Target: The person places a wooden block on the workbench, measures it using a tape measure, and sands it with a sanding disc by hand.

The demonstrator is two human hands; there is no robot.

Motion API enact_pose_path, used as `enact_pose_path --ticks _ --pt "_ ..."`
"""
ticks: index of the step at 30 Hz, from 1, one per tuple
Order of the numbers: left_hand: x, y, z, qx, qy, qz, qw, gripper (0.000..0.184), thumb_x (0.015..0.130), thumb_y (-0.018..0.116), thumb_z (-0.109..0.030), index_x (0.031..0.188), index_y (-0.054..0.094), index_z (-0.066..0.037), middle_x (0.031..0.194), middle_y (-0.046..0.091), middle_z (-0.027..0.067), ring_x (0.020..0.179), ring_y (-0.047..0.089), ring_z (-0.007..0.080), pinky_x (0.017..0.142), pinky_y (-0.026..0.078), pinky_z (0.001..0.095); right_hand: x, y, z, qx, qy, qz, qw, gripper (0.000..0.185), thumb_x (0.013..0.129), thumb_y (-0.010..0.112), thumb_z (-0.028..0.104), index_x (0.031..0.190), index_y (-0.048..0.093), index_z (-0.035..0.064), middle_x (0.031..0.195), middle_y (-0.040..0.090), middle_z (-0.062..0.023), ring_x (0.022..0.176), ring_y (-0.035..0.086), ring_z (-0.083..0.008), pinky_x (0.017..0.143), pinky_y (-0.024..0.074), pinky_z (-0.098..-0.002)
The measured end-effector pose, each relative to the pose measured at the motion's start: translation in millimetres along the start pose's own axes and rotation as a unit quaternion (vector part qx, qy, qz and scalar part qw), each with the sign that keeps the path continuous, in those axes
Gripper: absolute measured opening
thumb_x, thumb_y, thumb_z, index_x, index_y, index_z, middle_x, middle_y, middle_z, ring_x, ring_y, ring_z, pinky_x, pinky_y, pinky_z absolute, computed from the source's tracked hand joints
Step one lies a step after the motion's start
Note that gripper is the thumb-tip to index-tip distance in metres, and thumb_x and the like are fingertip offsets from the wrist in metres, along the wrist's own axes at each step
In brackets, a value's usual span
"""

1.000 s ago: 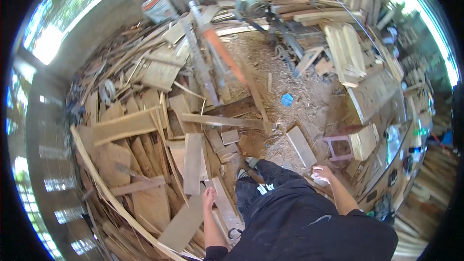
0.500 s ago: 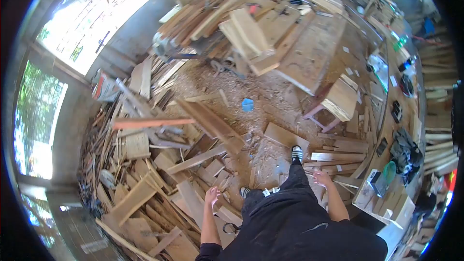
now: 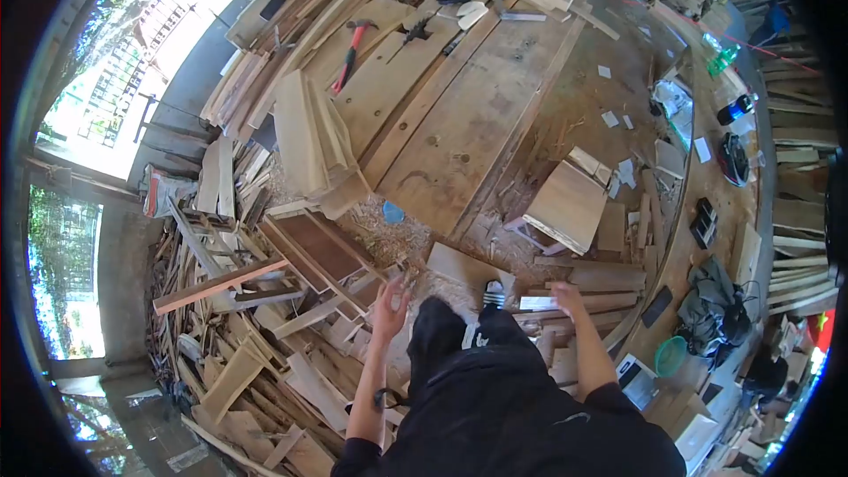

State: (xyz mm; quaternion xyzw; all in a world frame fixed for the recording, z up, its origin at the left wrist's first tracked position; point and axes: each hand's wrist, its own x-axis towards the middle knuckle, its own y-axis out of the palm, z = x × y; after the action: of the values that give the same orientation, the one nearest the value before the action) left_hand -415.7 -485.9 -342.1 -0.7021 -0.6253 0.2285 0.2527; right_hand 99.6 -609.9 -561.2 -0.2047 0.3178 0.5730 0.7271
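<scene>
My left hand [image 3: 390,307] is raised in front of my left side, fingers apart and nothing in them. It is nearest to a wooden frame with a dark brown panel [image 3: 314,252], with no clear contact. On the other side, my right hand [image 3: 565,298] hangs over stacked boards [image 3: 605,279] on the floor, its fingers loosely apart and holding nothing. Between them a flat board [image 3: 468,267] lies by my striped sandal [image 3: 494,295]. A small stool with a wooden top [image 3: 568,205] stands beyond my right hand.
Ahead is a low plywood platform [image 3: 468,128] with a red hammer [image 3: 352,55] and stacked planks [image 3: 309,137]. Scrap wood [image 3: 238,371] is heaped at the left. The right-hand bench [image 3: 680,300] holds a green bowl [image 3: 671,356] and a dark cloth [image 3: 714,305].
The view has swung right and I have moved forward, so the platform and stool appear closer. My left hand has risen beside the wooden frame; my right hand has stayed low.
</scene>
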Motion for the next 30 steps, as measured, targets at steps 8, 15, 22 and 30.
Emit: enact_pose_path --ticks 8,15,22,30 --pt "89.8 24.4 -23.0 -0.311 -0.269 0.236 0.881 0.067 0.109 0.052 -0.058 0.154 0.051 -0.009 0.131 0.071 0.0057 0.114 0.068 0.0170 0.091 0.054 0.0333 78.0 50.1 153.0 -0.166 -0.103 -0.007 0.981 0.032 0.105 0.064 0.024 0.128 0.071 0.0028 0.100 0.077 -0.0100 0.083 0.073 -0.0158 0.072 0.0593 -0.0310" --pt "146.1 53.3 -31.3 -0.318 -0.306 0.218 0.870 0.072 0.104 0.058 -0.064 0.138 0.064 0.000 0.125 0.073 0.0100 0.113 0.069 0.0175 0.085 0.057 0.0337 46.5 41.3 183.5 -0.149 0.001 -0.006 0.989 0.024 0.105 0.060 0.016 0.120 0.071 0.0014 0.095 0.073 -0.0067 0.079 0.068 -0.0162 0.067 0.0569 -0.0311" --pt "151.9 70.5 -21.4 -0.275 -0.274 0.155 0.908 0.067 0.104 0.063 -0.058 0.120 0.071 0.007 0.105 0.075 0.0087 0.097 0.068 0.0162 0.083 0.055 0.0342 29.6 8.8 201.3 -0.134 0.124 -0.071 0.981 0.018 0.101 0.065 0.015 0.112 0.073 0.0035 0.090 0.071 -0.0076 0.075 0.069 -0.0193 0.061 0.0556 -0.0336" --pt "143.8 80.1 -26.4 -0.307 -0.269 0.093 0.908 0.055 0.102 0.070 -0.051 0.101 0.074 0.003 0.084 0.069 0.0009 0.077 0.056 0.0096 0.070 0.044 0.0299 63.7 30.7 297.5 -0.324 -0.082 -0.092 0.938 0.031 0.105 0.064 0.022 0.124 0.070 -0.0011 0.096 0.075 -0.0064 0.081 0.073 -0.0178 0.069 0.0605 -0.0332"
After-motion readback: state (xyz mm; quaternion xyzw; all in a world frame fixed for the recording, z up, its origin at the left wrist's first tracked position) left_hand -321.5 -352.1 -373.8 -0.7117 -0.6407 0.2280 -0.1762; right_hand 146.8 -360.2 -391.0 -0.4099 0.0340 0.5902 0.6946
